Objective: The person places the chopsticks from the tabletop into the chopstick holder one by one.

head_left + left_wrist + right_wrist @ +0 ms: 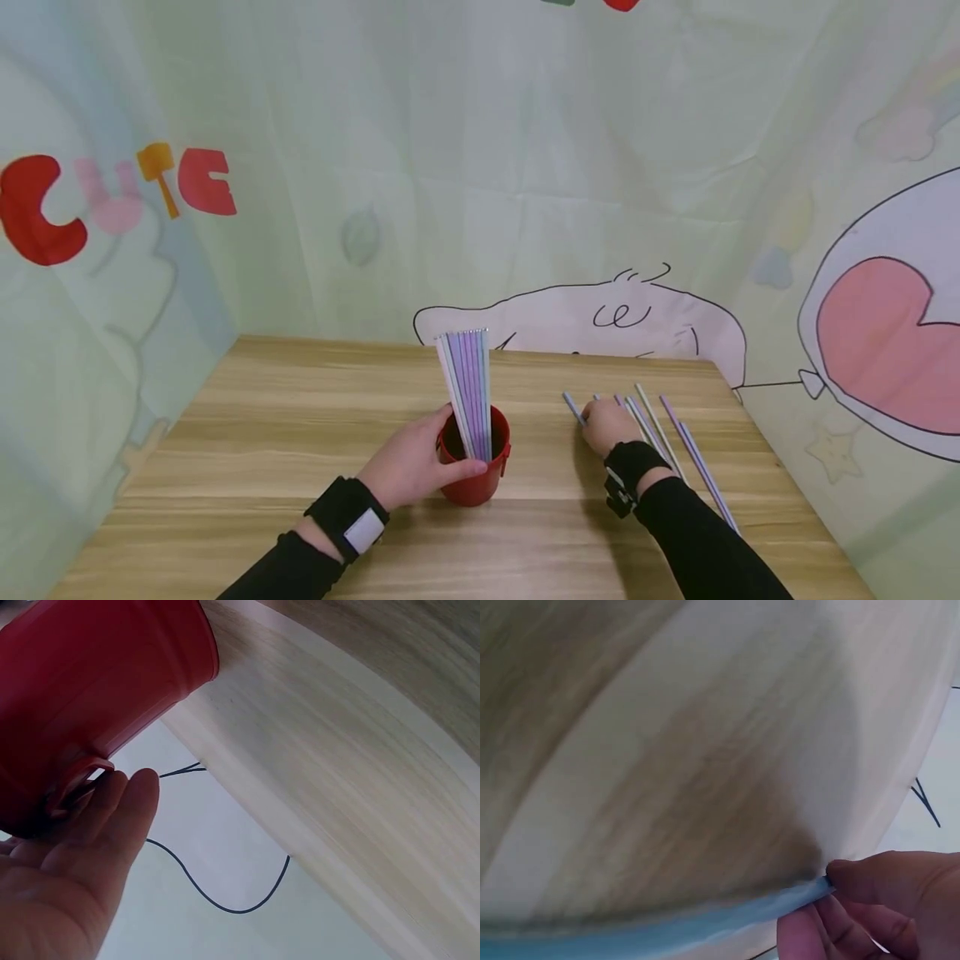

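Observation:
A small red bucket [471,486] stands on the table, and several pastel pink, purple and blue straws [468,392] lean together inside it. My left hand [412,457] holds the bucket from the left, thumb across the front of its rim. In the left wrist view, the fingers [135,806] lie by a small lug on the bucket's wall. Over to the right, my right hand [611,427] pinches a blue straw [727,922] between thumb and fingers, low over the table. More straws [660,433] lie beside and partly under that hand and forearm.
The wooden table [300,417] ends at a printed cloth backdrop [450,167] behind and at both sides. A purple straw [705,467] lies near the right side, partly hidden by the right sleeve [697,533].

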A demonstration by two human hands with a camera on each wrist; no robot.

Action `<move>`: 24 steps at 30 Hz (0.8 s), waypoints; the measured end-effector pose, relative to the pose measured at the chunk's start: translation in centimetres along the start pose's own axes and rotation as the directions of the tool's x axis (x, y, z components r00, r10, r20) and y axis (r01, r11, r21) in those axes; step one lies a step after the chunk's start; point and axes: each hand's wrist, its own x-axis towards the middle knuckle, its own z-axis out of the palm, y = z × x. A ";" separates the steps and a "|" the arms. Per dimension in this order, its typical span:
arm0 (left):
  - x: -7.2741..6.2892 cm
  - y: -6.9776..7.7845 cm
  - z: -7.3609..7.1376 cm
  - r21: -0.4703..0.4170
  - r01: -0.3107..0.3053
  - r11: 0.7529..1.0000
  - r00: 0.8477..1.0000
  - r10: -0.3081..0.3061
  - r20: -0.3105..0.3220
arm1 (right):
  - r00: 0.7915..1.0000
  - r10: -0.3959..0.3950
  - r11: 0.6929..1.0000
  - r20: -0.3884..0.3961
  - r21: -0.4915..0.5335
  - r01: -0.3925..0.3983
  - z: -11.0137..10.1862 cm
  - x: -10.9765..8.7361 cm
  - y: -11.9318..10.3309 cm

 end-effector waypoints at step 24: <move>-0.1 -0.2 0.2 0.013 -0.009 1.000 1.000 0.009 -0.021 | 0.960 -0.080 0.774 -0.267 0.590 0.229 -12.0 -1.4 -7.3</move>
